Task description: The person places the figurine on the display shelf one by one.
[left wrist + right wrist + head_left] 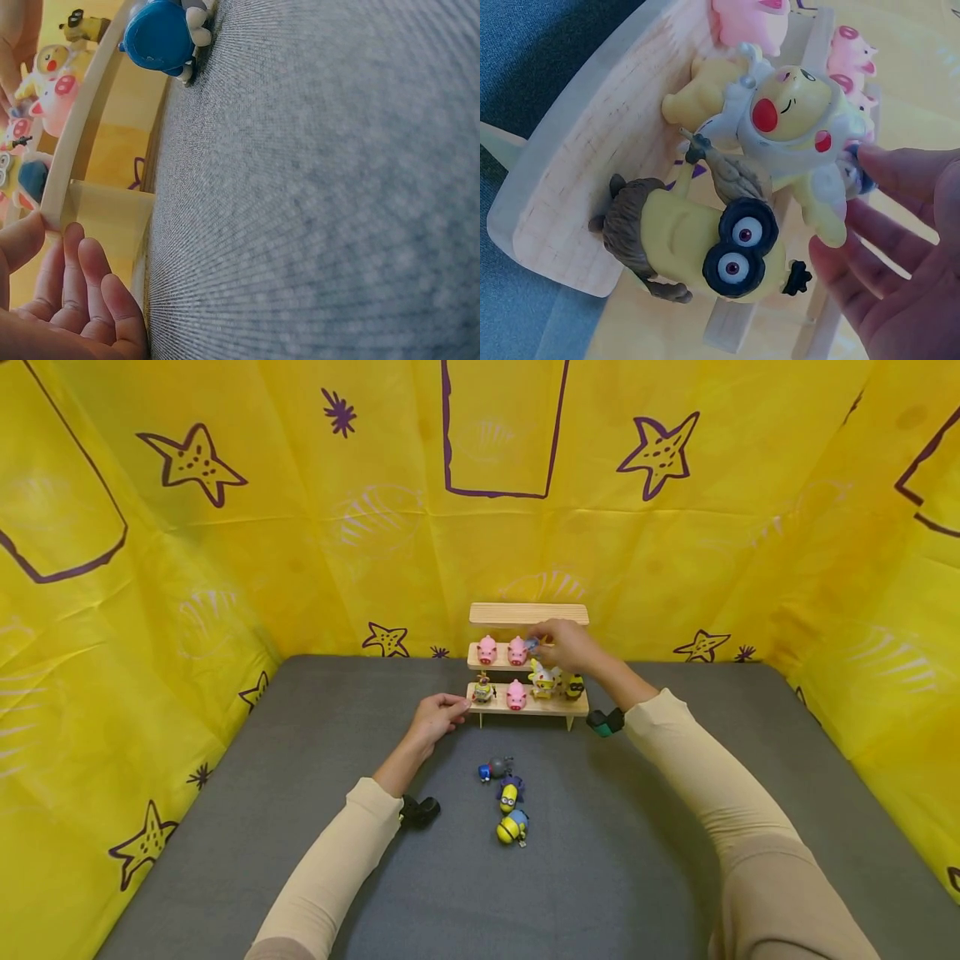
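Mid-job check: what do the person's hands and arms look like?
The left hand and right hand wear no gloves. The left sleeve and right sleeve are cream, turning tan higher up. A black device shows by the left sleeve's end, a black-and-green device by the right's.

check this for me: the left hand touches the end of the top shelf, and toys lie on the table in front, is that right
Not quite: the left hand touches the end of the bottom shelf, as the head view shows. Toys do lie on the table in front.
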Tool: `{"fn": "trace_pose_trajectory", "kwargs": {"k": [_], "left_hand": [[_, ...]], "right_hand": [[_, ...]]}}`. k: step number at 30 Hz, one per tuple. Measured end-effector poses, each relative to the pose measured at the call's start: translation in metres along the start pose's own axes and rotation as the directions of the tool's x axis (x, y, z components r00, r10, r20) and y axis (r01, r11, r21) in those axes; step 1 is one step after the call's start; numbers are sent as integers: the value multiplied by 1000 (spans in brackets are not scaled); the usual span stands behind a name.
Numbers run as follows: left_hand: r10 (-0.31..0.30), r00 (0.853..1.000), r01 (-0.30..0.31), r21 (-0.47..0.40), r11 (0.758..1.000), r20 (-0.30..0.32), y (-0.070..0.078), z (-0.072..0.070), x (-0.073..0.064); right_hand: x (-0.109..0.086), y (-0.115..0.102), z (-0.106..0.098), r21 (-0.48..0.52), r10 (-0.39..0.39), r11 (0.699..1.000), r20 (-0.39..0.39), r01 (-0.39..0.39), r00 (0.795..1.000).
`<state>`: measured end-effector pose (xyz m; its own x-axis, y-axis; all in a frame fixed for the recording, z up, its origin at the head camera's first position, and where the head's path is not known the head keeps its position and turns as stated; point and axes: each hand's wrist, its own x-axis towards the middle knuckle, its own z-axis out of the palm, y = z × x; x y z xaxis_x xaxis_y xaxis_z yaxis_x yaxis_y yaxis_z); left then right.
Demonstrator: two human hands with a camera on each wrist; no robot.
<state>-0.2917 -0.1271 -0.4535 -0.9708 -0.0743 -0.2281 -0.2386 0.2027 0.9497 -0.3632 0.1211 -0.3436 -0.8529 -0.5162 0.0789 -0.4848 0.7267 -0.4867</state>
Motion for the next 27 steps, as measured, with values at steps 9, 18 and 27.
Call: {"fn": "trace_pose_trajectory", "kwargs": {"k": [9, 18, 27], "left_hand": [[11, 1000, -11, 4, 1000, 2, 2, -1, -3], [2, 1000, -2, 3, 1000, 0, 2, -2, -1], [2, 1000, -2, 4, 1000, 1, 0, -2, -1]], "right_hand": [[0, 9, -2, 2, 45, 999, 13, -45, 999], [-2, 8, -8, 29, 6, 1000, -36, -5, 999], [-6, 16, -4, 131, 54, 991, -98, -41, 994]]}}
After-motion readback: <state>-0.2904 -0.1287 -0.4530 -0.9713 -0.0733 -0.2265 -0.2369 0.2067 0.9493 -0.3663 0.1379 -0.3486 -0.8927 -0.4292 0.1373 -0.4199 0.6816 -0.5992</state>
